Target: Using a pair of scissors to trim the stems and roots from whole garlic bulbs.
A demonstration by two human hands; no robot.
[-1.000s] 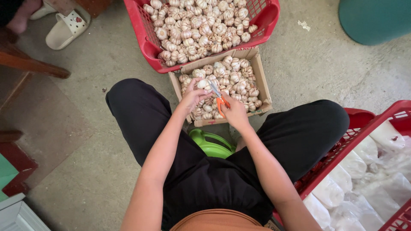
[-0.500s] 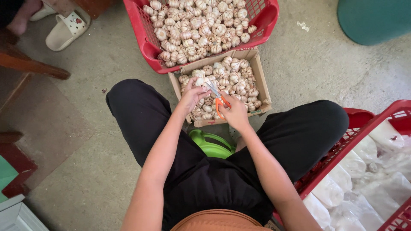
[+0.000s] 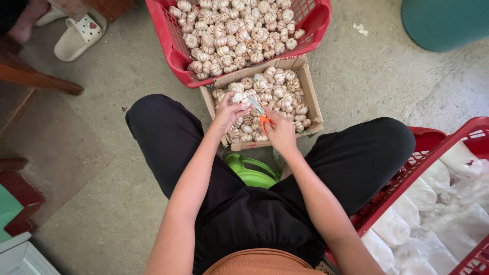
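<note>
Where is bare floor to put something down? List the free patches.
Bare concrete lies right of the cardboard box, up to the teal tub, and left of it toward the sandal. Crowded: both garlic containers, the right red basket of bags.

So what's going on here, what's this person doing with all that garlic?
A seated person holds a garlic bulb in the left hand and orange-handled scissors in the right hand, blades at the bulb. This happens over a cardboard box of garlic; a red basket beyond holds more.
</note>
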